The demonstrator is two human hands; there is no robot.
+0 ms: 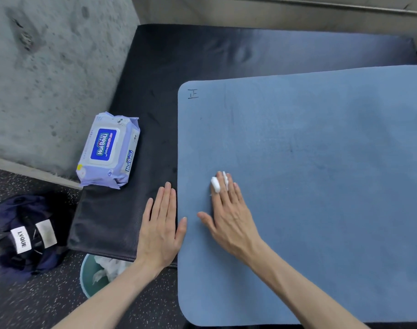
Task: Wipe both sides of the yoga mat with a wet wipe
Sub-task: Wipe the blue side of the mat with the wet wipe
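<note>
Yoga mat (321, 186), blue, lies flat across the dark padded bench (202, 55) that carries it, its left edge running down the bench's middle and its near-left corner hanging past the bench's front edge. A handwritten mark sits at the mat's far-left corner, which I take as a label for the side now facing up.

From my remote seat I see the left hand (161, 231) spread flat with straight fingers, palm on the bench right at the mat's left edge, thumb touching the mat. The right hand (228, 214) lies flat on the mat near that same edge, fingers extended and pressing down the wet wipe (215, 185), of which only a white bunch shows between the fingertips.

On the bench's left edge rests a pack of wipes (107, 150), lid closed. On the floor below the bench's front edge stands a pale green bin (88, 274) holding crumpled white wipes, and a dark bag (27, 233) lies further left.

My judgement: the upper side is being wiped, near its left end; the underside looks not yet turned up. I cannot tell how much of this face is already clean, as no damp trace reads clearly. The mat's right end is cut off by the frame, and most of the wipe is hidden under the fingers.
</note>
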